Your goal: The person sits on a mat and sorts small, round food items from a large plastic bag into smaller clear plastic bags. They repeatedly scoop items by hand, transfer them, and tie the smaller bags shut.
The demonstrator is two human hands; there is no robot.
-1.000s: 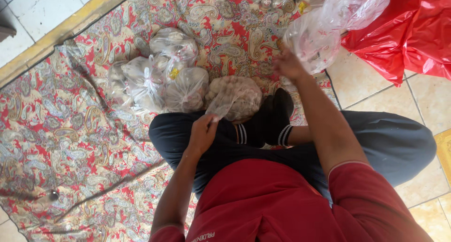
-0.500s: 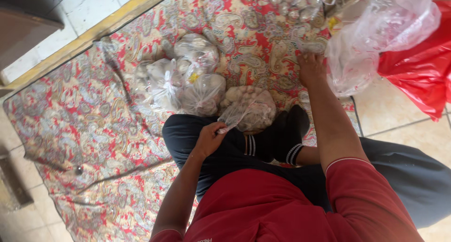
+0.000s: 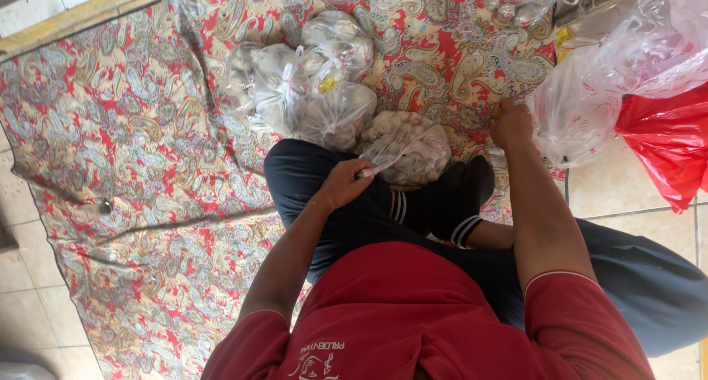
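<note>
I sit cross-legged on a red patterned mat [image 3: 147,166]. My left hand [image 3: 345,182] grips the twisted neck of a clear plastic bag [image 3: 413,148] filled with small pale round pieces, which rests against my dark trouser leg. My right hand [image 3: 511,123] reaches forward with its fingers curled down onto the mat, beside the edge of a large crumpled clear plastic bag [image 3: 590,100]. What its fingers hold, if anything, is hidden.
Several tied clear bags of the same pale pieces [image 3: 302,85] lie bunched on the mat ahead of my left knee. Loose pale pieces [image 3: 516,4] lie at the mat's far edge. A red plastic bag [image 3: 667,144] sits on the tiled floor at right. A yellow wooden strip [image 3: 88,15] borders the mat.
My right hand has come off the large clear bag and dropped to the mat beside it. My left hand keeps its grip on the small bag's neck. The view has shifted.
</note>
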